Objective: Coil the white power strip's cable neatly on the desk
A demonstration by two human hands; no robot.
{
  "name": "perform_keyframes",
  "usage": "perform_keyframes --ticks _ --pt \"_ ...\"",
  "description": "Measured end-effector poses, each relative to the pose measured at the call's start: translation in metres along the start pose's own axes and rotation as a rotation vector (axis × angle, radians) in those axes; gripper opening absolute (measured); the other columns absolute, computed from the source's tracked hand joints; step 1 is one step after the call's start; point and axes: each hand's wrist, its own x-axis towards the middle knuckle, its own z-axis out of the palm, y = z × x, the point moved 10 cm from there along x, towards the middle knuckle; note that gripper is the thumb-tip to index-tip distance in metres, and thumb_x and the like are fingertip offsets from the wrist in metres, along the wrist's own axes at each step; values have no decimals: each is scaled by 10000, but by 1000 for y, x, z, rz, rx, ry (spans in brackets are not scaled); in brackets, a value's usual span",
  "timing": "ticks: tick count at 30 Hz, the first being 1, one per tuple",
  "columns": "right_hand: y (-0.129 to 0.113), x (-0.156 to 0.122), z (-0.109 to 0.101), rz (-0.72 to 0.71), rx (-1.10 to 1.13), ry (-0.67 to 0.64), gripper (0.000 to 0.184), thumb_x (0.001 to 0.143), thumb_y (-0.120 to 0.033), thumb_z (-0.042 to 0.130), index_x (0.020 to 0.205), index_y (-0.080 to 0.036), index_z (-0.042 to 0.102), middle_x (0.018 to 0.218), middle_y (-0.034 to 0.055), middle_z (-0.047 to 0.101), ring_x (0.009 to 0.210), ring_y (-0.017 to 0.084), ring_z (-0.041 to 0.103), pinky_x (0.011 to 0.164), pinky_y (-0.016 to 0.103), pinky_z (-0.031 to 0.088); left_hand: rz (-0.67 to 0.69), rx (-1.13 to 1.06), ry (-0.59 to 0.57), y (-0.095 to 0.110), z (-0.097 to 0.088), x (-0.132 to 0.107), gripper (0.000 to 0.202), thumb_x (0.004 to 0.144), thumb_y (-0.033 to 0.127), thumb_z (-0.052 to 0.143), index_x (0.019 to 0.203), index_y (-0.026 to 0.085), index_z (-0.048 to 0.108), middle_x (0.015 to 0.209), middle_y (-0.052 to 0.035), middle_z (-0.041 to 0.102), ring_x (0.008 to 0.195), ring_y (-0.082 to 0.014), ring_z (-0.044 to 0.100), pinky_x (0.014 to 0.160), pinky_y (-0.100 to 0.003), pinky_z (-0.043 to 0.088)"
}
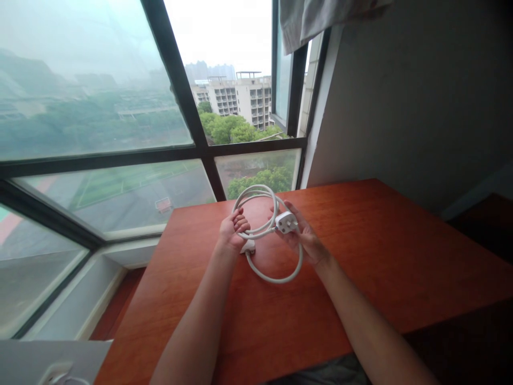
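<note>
A white power cord (pixel 280 280) is coiled in loops between my two hands, above the wooden table (pixel 385 251). My left hand (pixel 234 230) is closed around the left side of the loops. Just below that hand hangs the cord's white connector end (pixel 248 247). On the right, the white plug (pixel 286 222) shows its prongs toward me. My right hand (pixel 302 235) is behind the plug and the loops, holding them; some of its fingers are hidden. One looser loop droops below both hands.
Dark-framed windows (pixel 208 152) run along the table's far and left sides, with one pane on the right swung open. A grey wall (pixel 401 107) rises at the right. A curtain (pixel 308 21) hangs at the top, and a wall socket (pixel 56 371) is at lower left.
</note>
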Motion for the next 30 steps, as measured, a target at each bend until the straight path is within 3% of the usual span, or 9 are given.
perform_keyframes --ticks 5,10,15,19,23,27,30 --pt "8 6 -17 -8 -14 110 654 675 -268 796 1258 -300 502 1229 62 622 1069 208 627 948 388 489 139 79 71 4 -2 -6 180 952 139 383 798 141 477 454 117 236 284 -13 223 300 -120 159" --pt "21 9 -37 -20 -5 243 229 756 -277 672 972 -206 642 1047 65 697 926 221 669 853 400 531 369 128 235 6 -10 -13 126 904 146 476 781 158 457 475 118 234 306 -14 201 319 -143 154" --pt "23 8 -30 -43 34 221 285 669 -134 630 937 -230 641 1025 15 692 924 225 667 872 438 520 562 141 350 3 -17 -19 120 871 185 528 780 165 453 493 118 264 328 -17 218 344 -160 154" --pt "20 5 -33 -48 -11 269 188 726 -206 642 914 -204 634 849 6 673 822 189 669 858 406 532 651 204 315 -6 -14 -25 211 830 259 592 749 184 413 503 118 285 344 -20 230 356 -164 157" --pt "15 3 -33 -74 -40 286 257 682 -190 682 933 -196 628 787 -7 645 764 165 649 817 374 550 677 281 230 -15 -10 -31 221 811 254 596 749 196 391 510 113 314 370 -32 285 382 -159 240" --pt "11 2 -39 -95 -197 386 195 730 -300 714 827 -182 592 674 -22 595 620 132 602 670 312 555 708 350 183 -20 -10 -41 241 793 281 604 750 201 380 541 100 374 423 -44 377 442 -168 340" --pt "5 4 -42 -133 -257 430 249 775 -377 684 733 -185 530 576 -51 504 499 90 506 548 252 508 664 427 142 -26 -10 -46 217 765 276 617 783 193 417 560 84 429 476 -60 444 504 -187 405"
